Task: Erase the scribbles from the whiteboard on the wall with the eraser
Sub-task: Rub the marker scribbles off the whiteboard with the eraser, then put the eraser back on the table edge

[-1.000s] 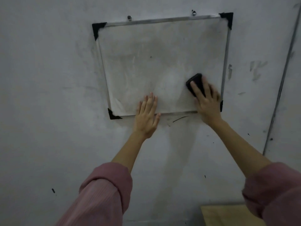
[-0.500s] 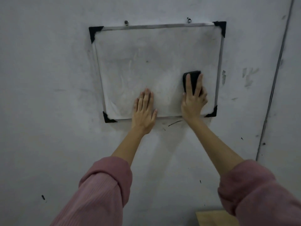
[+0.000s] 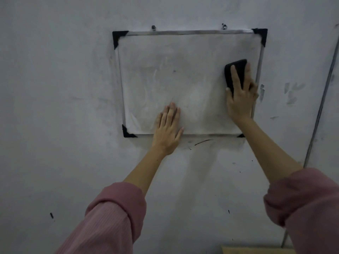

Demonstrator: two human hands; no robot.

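wall point(image 3: 64, 107): grey, scuffed; a dark stroke and some specks sit on it just below the left hand and the board's bottom edge. Off the board, so not in scope as I read the task.
whiteboard point(image 3: 183, 79): hangs on the wall from two fasteners at the top edge, both hands on it. Surface above the left hand looks smeared grey, no clear strokes; dim light, so faint scribbles could be there and I can't rule them out.
right hand point(image 3: 239, 99): fingers extended flat over the eraser, thumb wrapped at its left side, pressing it onto the board close to the right frame.
left hand point(image 3: 167, 129): flat and open, holds nothing, palm across the bottom frame, fingers up on the board. Looks like bracing.
eraser point(image 3: 235, 70): black block under the right fingers, upper end poking past the fingertips, just inside the right edge.
step: wiping the right side.
how: keep the pad flat, even pressure, long overlapping passes from the right frame toward the left hand; keep the brace so the board doesn't swing on its fasteners; run the frame edges and corners last.
risk: a tilted pad only smears the haze.
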